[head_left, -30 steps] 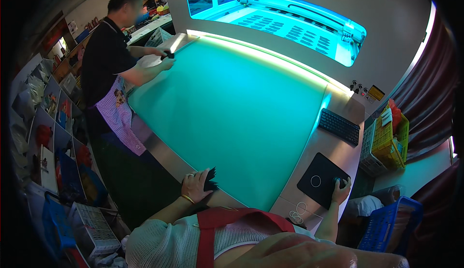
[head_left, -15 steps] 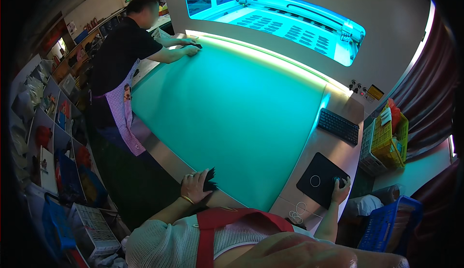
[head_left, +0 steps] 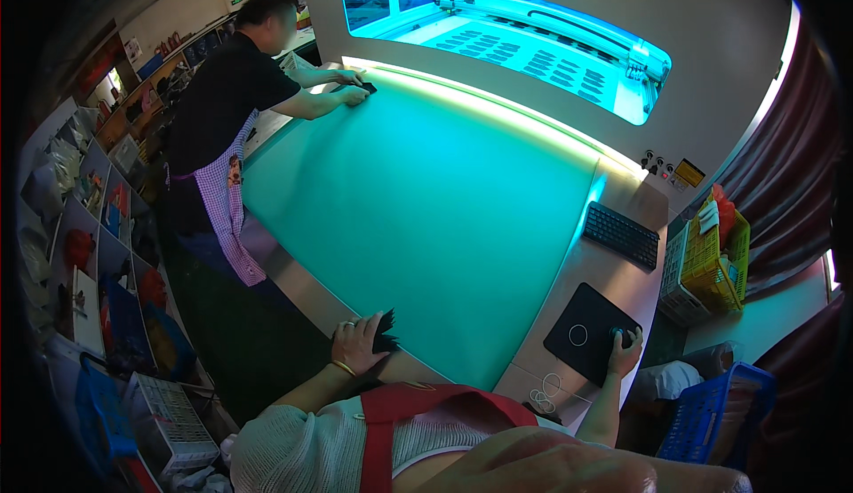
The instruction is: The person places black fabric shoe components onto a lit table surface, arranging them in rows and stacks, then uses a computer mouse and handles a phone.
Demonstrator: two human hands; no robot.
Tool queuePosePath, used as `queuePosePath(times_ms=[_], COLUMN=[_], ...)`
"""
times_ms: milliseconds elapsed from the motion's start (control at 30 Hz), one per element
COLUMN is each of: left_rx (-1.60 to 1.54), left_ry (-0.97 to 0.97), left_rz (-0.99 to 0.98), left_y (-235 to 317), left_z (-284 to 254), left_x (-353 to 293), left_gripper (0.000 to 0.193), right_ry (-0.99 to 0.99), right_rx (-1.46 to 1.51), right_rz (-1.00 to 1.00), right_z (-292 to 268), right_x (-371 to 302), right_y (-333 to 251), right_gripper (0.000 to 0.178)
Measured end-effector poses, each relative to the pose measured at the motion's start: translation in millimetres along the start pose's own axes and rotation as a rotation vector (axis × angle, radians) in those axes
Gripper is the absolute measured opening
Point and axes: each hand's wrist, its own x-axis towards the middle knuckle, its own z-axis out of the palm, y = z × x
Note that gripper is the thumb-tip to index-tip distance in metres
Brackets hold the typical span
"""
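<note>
At the near edge of the green work surface (head_left: 444, 218), my left hand (head_left: 357, 344) is closed on a stack of black pieces with jagged ends (head_left: 386, 333). The stack sticks out past the fingers on their right side. Over on the right, my right hand (head_left: 626, 352) is wrapped round a dark computer mouse (head_left: 618, 334), much of it hidden by the fingers. The mouse rests on a black mouse pad (head_left: 569, 347) with a pale ring printed on it. Beyond the pad lies a black keyboard (head_left: 622, 234).
Across the far left corner, another person (head_left: 233, 93) handles a small black piece (head_left: 370, 88) with both hands. A lit machine (head_left: 551, 53) with rows of dark cut shapes inside stands behind the surface. A coiled white cable (head_left: 545, 397), yellow crate (head_left: 715, 266) and blue crate (head_left: 711, 417) are at right.
The other person's hands and the small black piece have shifted slightly to the right. My own hands keep their hold and stay in place.
</note>
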Motion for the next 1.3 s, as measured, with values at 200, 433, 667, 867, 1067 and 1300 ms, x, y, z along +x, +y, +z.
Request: queuePosePath(times_ms=[200, 433, 667, 867, 1067, 1300], left_rx=[-0.013, -0.001, 0.011, 0.006, -0.003, -0.014], left_ry=[-0.015, -0.002, 0.008, 0.023, 0.011, 0.005], left_rz=[-0.009, -0.011, -0.004, 0.011, 0.000, -0.008], left_y=[0.3, 1.8, 1.4, 0.1, 1.1, 2.8], left_z=[-0.5, -0.6, -2.0, -0.6, -1.7, -3.4], left_x=[-0.6, -0.6, -0.4, 0.0, -0.2, 0.4], left_gripper=[0.102, 0.102, 0.101, 0.101, 0.100, 0.098], right_ry=[0.000, -0.006, -0.008, -0.006, -0.002, 0.006], right_rx=[0.005, -0.015, -0.005, -0.018, -0.023, -0.007], right_rz=[-0.004, 0.004, 0.010, 0.009, 0.006, 0.000], right_z=[-1.2, -2.1, 0.4, -0.4, -0.9, -0.1], right_x=[-0.4, -0.2, 0.3, -0.1, -0.5, -0.5], right_y=[-1.5, -2.1, 1.1, -1.3, -2.5, 1.3], right_gripper=[0.060, 0.060, 0.060, 0.059, 0.059, 0.059])
